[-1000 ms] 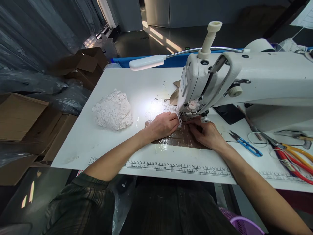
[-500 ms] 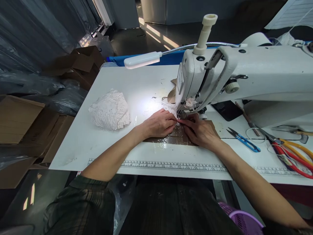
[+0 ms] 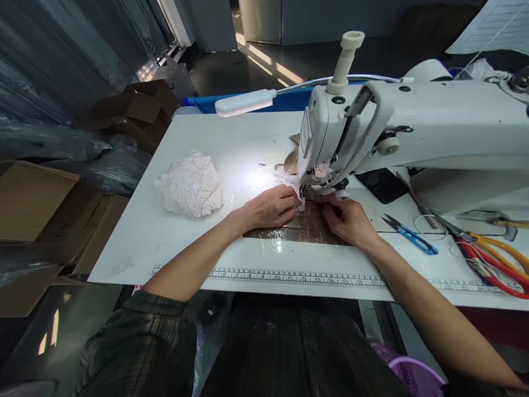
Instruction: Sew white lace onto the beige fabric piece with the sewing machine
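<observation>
White lace (image 3: 298,193) lies under and left of the needle area of a white sewing machine (image 3: 433,127). My left hand (image 3: 275,207) is closed on the edge of this lace, its fingertips just left of the presser foot. Right of the foot, my right hand (image 3: 345,218) has its thumb and forefinger drawn together, the forefinger reaching towards the needle. Anything between those fingers is too small to make out. Under both hands is a shiny brown taped sheet (image 3: 308,227). A bundle of white lace (image 3: 190,186) rests on the table to the left.
Blue thread snips (image 3: 409,234) and red-and-yellow-handled scissors (image 3: 491,256) lie at the right. A printed ruler (image 3: 289,277) runs along the table's front edge. A lamp (image 3: 244,103) reaches over the table. Cardboard boxes (image 3: 37,201) stand on the left; a purple basket (image 3: 415,376) is below.
My right hand has moved to the right, away from my left hand, and a gap now shows between their fingertips. My left hand stays by the presser foot. The view has shifted slightly.
</observation>
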### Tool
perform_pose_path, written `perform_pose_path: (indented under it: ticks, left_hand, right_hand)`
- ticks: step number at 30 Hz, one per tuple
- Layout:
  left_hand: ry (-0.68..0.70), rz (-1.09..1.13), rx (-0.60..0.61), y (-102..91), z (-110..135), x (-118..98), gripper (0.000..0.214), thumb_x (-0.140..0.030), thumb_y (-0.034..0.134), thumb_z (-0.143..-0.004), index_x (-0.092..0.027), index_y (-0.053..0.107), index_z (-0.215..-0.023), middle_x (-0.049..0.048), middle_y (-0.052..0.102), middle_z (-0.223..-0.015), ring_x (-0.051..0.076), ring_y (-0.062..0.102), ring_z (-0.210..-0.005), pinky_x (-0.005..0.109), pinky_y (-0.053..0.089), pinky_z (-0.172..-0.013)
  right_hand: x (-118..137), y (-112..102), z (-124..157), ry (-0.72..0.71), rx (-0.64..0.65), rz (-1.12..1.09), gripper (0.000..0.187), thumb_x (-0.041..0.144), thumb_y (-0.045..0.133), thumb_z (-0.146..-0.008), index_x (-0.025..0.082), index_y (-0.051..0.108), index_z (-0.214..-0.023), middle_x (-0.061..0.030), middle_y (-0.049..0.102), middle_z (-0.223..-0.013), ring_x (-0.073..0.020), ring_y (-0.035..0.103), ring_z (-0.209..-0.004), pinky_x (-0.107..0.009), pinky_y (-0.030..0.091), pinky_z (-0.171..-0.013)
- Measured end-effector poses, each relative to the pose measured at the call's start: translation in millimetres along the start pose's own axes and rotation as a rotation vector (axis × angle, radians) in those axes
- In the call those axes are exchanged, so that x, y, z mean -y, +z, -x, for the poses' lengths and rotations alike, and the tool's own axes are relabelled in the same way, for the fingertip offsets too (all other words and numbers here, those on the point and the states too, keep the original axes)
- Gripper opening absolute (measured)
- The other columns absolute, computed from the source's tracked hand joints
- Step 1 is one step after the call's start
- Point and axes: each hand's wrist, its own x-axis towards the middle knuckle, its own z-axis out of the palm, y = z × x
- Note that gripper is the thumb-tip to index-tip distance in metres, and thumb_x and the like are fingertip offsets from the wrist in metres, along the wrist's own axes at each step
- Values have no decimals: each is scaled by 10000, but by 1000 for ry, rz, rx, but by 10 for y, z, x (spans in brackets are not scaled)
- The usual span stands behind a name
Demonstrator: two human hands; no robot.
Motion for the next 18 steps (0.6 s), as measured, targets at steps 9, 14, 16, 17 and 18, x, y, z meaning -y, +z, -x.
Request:
perform_pose_path:
  ticks: [9,14,16,17,18]
  left_hand:
    - [-26,-38,3,59,-77,81,248,-265,469,-998,-150,684,-949,65,656,-905,149,621,-802,282,552,-719]
    - [-25,-56,-25,58,-65,73,263,-264,445,-1010,-144,667,-939,69,658,-916,143,622,-818,277,556,-727]
    - [-12,-59,-34,59,-52,72,262,-266,447,-1010,-140,665,-935,69,659,-921,140,621,-815,274,557,-721]
    - [-2,-71,-38,62,-47,71,264,-267,448,-1010,-140,666,-931,69,659,-918,138,620,-807,275,557,-714]
    - [7,-88,-41,66,-43,70,268,-268,448,-1009,-140,667,-922,68,659,-911,138,618,-794,277,557,-704]
  right_hand:
    - [11,20,10,-36,-9,25,290,217,485,-852,225,732,-1003,-29,727,-971,-189,667,-795,-310,495,-727]
    - [8,8,14,-37,-7,28,306,222,486,-865,227,731,-1048,-33,720,-988,-183,661,-784,-307,498,-724]
    - [9,16,15,-56,-10,37,330,238,479,-885,240,719,-1112,-40,709,-991,-182,654,-777,-309,501,-723]
    - [12,24,14,-75,-6,58,349,251,473,-898,250,705,-1159,-49,699,-1020,-183,650,-777,-312,502,-716]
    - [19,34,12,-97,-1,94,369,267,465,-911,261,686,-1207,-61,684,-1063,-186,647,-780,-315,503,-706]
